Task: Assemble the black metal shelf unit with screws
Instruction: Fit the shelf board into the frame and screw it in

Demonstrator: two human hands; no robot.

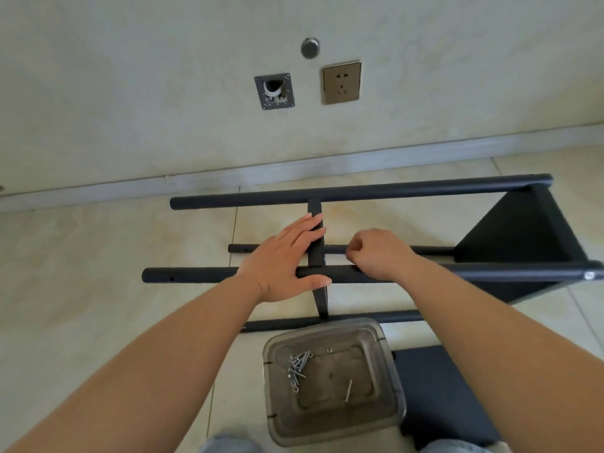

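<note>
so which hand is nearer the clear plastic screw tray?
Left, narrowly. Left hand lies flat on the black metal tube up-left of the clear plastic screw tray; right hand sits farther up.

Shelf unit (359, 192): matte black poles and panels, w/ a silver screw head (589, 275) at one pole end. Floor (98, 256): glossy beige tiles, faint marbling. Wall (130, 76): pale cream. Outlet (342, 82): bronze-gold. Tray (389, 387): clear smoky grey, holding silver screws (299, 364). Mat (441, 387): dark navy-black.
</note>
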